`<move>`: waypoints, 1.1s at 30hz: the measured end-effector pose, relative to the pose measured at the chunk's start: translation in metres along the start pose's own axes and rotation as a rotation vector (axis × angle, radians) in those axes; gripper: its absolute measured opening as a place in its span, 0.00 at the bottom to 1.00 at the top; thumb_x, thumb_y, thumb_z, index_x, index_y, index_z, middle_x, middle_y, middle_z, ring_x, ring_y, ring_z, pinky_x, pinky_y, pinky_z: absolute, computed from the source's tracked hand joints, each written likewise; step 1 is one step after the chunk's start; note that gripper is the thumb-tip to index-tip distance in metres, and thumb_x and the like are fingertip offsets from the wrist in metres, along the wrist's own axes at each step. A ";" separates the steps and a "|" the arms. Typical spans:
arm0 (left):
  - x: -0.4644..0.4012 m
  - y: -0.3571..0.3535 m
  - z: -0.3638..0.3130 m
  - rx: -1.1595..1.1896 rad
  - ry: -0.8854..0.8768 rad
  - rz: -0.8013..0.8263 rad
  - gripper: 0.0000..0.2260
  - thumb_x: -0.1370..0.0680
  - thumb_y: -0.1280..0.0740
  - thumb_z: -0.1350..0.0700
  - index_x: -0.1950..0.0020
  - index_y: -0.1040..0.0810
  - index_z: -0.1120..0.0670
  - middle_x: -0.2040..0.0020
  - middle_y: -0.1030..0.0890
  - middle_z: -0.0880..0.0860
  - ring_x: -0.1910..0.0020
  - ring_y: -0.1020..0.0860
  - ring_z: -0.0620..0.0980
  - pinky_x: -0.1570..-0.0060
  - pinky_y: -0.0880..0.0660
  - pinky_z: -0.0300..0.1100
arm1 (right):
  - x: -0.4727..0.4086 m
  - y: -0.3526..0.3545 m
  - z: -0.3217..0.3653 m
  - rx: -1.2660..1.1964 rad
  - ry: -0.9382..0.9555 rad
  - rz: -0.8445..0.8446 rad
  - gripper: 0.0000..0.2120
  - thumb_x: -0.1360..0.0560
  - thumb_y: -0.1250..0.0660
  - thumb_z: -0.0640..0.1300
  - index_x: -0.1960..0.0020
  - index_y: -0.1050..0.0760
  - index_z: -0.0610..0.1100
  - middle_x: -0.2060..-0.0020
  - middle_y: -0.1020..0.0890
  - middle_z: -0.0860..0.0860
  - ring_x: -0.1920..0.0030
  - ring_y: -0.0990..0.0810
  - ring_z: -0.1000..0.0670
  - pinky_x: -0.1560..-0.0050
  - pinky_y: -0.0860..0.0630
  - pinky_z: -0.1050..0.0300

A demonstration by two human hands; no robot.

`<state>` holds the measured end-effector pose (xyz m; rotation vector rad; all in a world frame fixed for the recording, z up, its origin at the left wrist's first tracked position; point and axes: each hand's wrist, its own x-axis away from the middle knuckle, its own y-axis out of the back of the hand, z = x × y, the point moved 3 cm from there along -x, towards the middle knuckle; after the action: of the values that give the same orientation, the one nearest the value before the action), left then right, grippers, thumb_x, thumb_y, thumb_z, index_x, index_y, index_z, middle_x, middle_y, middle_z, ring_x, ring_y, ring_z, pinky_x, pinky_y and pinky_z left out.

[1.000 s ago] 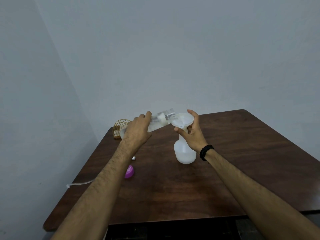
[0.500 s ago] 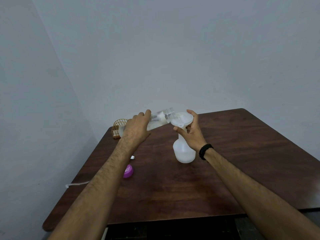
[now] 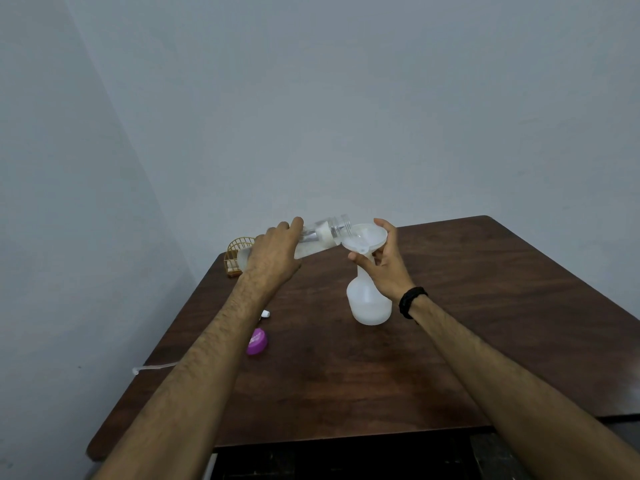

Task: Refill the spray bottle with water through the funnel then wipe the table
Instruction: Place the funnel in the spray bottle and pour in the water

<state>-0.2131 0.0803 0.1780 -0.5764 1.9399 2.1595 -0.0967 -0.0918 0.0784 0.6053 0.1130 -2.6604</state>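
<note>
A white translucent spray bottle (image 3: 369, 303) without its head stands upright on the dark wooden table (image 3: 485, 306). A white funnel (image 3: 365, 239) sits in its neck. My right hand (image 3: 388, 265) holds the funnel and the bottle's neck, thumb and fingers curled round them. My left hand (image 3: 273, 254) grips a clear plastic water bottle (image 3: 322, 235), tipped almost flat, its open mouth at the funnel's left rim. Water shows in the lower side of that bottle.
A purple cap (image 3: 257, 342) lies on the table beside my left forearm, with a small white piece (image 3: 265, 313) just behind it. A golden wire basket (image 3: 237, 256) stands at the far left corner. A white tube (image 3: 152, 368) hangs over the left edge.
The water bottle has stayed tipped at the funnel's rim in my left hand. Both hands and the spray bottle keep their places; only the view shifts slightly.
</note>
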 end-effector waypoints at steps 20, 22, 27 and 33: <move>0.007 0.015 -0.007 -0.029 0.048 0.011 0.21 0.25 0.30 0.59 0.35 0.34 0.54 0.45 0.24 0.55 0.48 0.24 0.55 0.56 0.34 0.47 | 0.001 0.000 0.003 -0.001 -0.004 0.001 0.39 0.29 0.23 0.44 0.27 0.43 0.57 0.38 0.26 0.55 0.35 0.23 0.49 0.32 0.25 0.48; 0.007 0.015 -0.007 -0.023 0.045 0.011 0.21 0.25 0.30 0.59 0.36 0.33 0.54 0.46 0.24 0.55 0.49 0.24 0.55 0.56 0.34 0.47 | 0.002 0.000 0.003 -0.007 -0.004 0.004 0.39 0.28 0.23 0.44 0.27 0.43 0.56 0.37 0.26 0.54 0.35 0.23 0.49 0.32 0.25 0.49; 0.007 0.016 -0.008 -0.029 0.044 0.009 0.21 0.25 0.31 0.60 0.35 0.33 0.54 0.45 0.24 0.55 0.49 0.24 0.55 0.56 0.34 0.47 | 0.001 0.001 0.002 -0.013 -0.009 0.006 0.39 0.28 0.23 0.43 0.26 0.43 0.55 0.36 0.26 0.52 0.35 0.23 0.49 0.33 0.25 0.50; 0.007 0.018 -0.009 -0.046 0.054 0.001 0.21 0.25 0.31 0.60 0.35 0.33 0.54 0.44 0.24 0.54 0.48 0.24 0.55 0.56 0.35 0.47 | 0.002 0.002 0.002 -0.028 -0.015 0.015 0.38 0.27 0.24 0.41 0.26 0.42 0.54 0.35 0.26 0.51 0.35 0.22 0.48 0.35 0.23 0.53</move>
<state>-0.2244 0.0683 0.1907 -0.6474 1.9224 2.2163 -0.0981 -0.0948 0.0799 0.5751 0.1402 -2.6439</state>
